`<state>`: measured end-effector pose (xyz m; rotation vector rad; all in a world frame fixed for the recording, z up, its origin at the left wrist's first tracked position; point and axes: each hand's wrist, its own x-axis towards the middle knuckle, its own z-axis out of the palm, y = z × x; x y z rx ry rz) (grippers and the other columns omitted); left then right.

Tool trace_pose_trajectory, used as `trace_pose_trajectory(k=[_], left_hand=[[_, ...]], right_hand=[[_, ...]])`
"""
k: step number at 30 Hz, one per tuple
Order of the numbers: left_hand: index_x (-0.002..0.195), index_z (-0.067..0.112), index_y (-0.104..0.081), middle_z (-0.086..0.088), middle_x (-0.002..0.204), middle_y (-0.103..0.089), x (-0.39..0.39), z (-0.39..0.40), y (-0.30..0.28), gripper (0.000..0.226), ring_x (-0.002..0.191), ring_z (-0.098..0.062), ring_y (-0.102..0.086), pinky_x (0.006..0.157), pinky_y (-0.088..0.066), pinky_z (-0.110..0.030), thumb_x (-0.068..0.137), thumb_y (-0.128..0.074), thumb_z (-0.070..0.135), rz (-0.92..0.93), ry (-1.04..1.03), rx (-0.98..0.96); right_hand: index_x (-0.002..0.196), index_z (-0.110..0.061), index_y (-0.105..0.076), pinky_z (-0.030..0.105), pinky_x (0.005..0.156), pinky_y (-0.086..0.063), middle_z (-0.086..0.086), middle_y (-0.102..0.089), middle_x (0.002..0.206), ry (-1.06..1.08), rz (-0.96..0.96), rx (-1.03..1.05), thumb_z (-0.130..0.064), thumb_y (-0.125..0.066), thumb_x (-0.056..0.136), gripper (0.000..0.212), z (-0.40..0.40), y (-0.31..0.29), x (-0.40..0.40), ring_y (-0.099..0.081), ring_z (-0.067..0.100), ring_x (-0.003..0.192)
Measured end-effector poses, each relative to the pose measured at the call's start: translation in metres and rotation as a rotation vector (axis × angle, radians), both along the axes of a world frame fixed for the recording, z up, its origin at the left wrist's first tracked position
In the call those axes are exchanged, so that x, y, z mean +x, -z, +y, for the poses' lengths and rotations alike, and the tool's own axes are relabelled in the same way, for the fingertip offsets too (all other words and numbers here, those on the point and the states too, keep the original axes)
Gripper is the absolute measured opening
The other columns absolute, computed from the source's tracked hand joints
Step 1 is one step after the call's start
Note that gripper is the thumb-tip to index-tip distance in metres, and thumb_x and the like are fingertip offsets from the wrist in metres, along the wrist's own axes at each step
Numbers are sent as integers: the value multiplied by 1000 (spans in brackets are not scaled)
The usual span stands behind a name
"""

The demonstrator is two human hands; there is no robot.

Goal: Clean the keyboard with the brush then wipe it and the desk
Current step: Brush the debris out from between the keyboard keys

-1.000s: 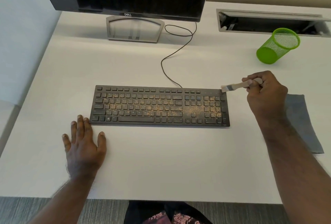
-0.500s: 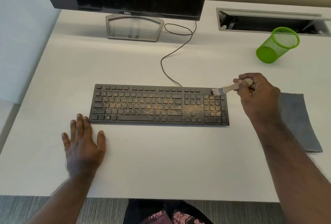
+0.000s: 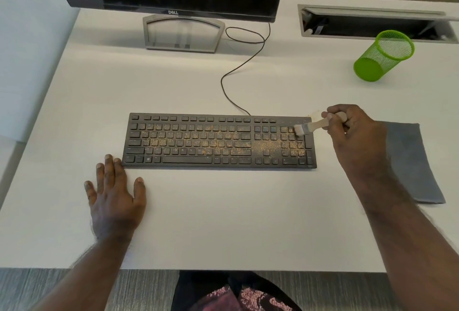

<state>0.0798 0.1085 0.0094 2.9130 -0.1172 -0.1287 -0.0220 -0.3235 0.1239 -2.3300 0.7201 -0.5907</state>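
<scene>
Head view: my right hand (image 3: pixel 355 134) pinches the pale wooden brush (image 3: pixel 314 125) — bristles now moved onto the gritty black keyboard (image 3: pixel 218 140)'s right keys; left hand (image 3: pixel 115 191) spread flat beside its left corner — grey cloth (image 3: pixel 412 161) right of it

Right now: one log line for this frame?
step: brushing | right hand: holds brush, bristles on numpad | left hand: flat on desk | keyboard: dusty
</scene>
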Motion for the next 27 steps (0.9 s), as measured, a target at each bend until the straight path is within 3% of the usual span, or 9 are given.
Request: trace_pose_trajectory(k=[2,4,5,9,14,19,23,27], left_hand=[[162,8,-19,-5,171,-10,-1,0,0,80,158,-23,-5,127,0,-50,95,-24,51,0,1,-2],[162,8,-19,-5,171,-11,-1,0,-1,80,158,-24,-5,127,0,-49,95,-24,52,-3,0,-4],[162,8,-19,-5,171,-11,-1,0,-1,80,158,-24,-5,127,0,-49,95,-24,52,-3,0,-3],[162,8,-20,-6,171,-11,0,0,-1,80,158,-24,-6,127,-1,-50,95,-24,52,-3,3,-3],[162,8,-20,-6,171,-11,0,0,0,80,158,-24,-5,127,-1,-50,95,-24,51,-5,3,4],[162,7,-21,-6,171,-11,0,-1,0,80,158,-24,-6,127,-1,-51,95,-26,50,-5,1,1],[162,7,-20,-6,171,-10,-1,0,0,80,158,-24,-5,127,-1,-50,95,-25,51,-4,2,4],[162,8,-19,-5,171,-10,0,1,1,79,158,-23,-5,127,-2,-51,95,-25,51,-5,1,15]], right_hand=[[107,-15,-65,33,70,-56,0,-74,94,-29,11,-37,-20,-54,98,15,3,4,-2,-71,20,81],[107,-13,-66,14,63,-49,3,-74,93,-57,50,-83,-17,-54,98,16,6,6,-6,-70,19,79],[107,-13,-66,13,61,-46,4,-75,92,-64,71,-92,-18,-54,97,17,7,6,-9,-69,20,77],[107,-14,-65,27,61,-48,8,-74,90,-55,72,-81,-22,-53,97,17,10,4,-14,-69,23,77],[106,-14,-66,19,61,-47,4,-74,93,-39,24,-98,-19,-53,98,16,14,3,-9,-70,21,78],[104,-19,-64,34,56,-52,5,-74,88,-47,147,-92,-28,-48,96,20,22,2,-22,-67,23,68],[107,-15,-66,20,58,-45,6,-72,85,-29,153,-110,-22,-52,98,17,27,-5,-31,-62,20,65],[107,-15,-66,31,56,-48,6,-72,85,0,80,-129,-22,-52,99,18,29,-6,-26,-66,23,69]])
